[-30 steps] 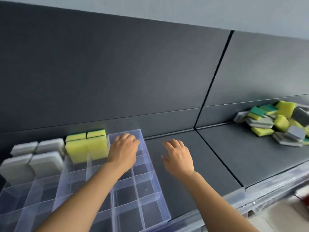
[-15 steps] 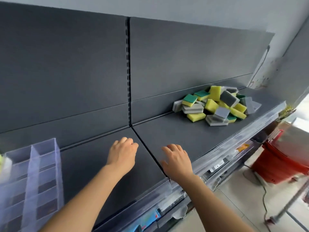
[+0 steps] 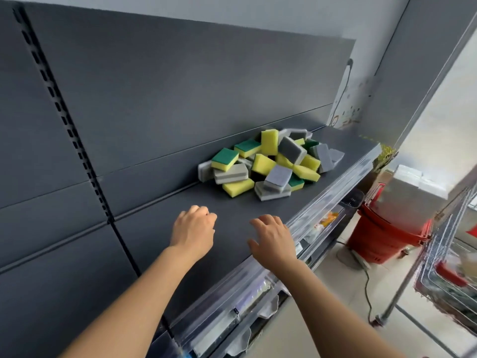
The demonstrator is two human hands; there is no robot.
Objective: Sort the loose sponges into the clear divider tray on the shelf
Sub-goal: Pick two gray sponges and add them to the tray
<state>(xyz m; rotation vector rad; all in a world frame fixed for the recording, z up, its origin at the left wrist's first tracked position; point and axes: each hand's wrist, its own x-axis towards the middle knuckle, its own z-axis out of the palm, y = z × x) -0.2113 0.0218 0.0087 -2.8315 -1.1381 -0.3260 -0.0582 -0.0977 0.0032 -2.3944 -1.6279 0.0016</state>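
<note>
Dark grey metal forms the shelf (image 3: 232,202) and its slotted back panel (image 3: 180,86), with a clear plastic strip (image 3: 335,188) along the front edge. The loose sponges (image 3: 271,164), yellow-and-green ones and grey ones, lie heaped at the back of the shelf against the panel, ahead and right of the hands. Left hand (image 3: 192,233) hovers over the shelf with fingers loosely curled and empty, right hand (image 3: 273,241) apart beside it with fingers relaxed, holding nothing; stacked red baskets (image 3: 382,239) stand on the pale floor (image 3: 335,293)
</note>
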